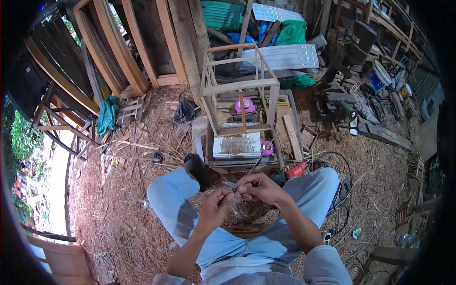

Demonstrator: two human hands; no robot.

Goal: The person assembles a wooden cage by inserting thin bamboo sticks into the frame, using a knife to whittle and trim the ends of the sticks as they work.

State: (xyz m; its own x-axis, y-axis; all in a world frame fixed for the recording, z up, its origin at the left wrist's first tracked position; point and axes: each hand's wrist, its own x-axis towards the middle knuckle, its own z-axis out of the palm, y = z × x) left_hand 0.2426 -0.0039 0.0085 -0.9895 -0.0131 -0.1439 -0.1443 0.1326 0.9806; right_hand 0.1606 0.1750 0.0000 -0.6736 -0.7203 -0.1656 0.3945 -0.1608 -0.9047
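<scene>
Both hands meet above my lap. My left hand (pixel 216 205) is closed in a pinch at its fingertips; what it grips is too small to make out. In the pinch of my right hand (pixel 261 189) is a thin stick (pixel 253 168), dark at its upper end and slanting up toward the workbench. A short grey blade-like piece (pixel 230 184) shows between the two hands, right at the fingertips. Below them hangs crumpled clear plastic (pixel 238 211). Ahead stands a small wooden frame (pixel 242 85) on a low platform (pixel 285 163), with a smeared white board (pixel 236 145) under it.
Pink round items (pixel 267 148) sit on the platform. A red tool (pixel 296 170) and a black cable (pixel 349 178) lie by my right knee. Wooden door frames (pixel 114 47) lean at the back left. Shavings and sticks cover the ground. Scrap and timber (pixel 384 135) lie at the right.
</scene>
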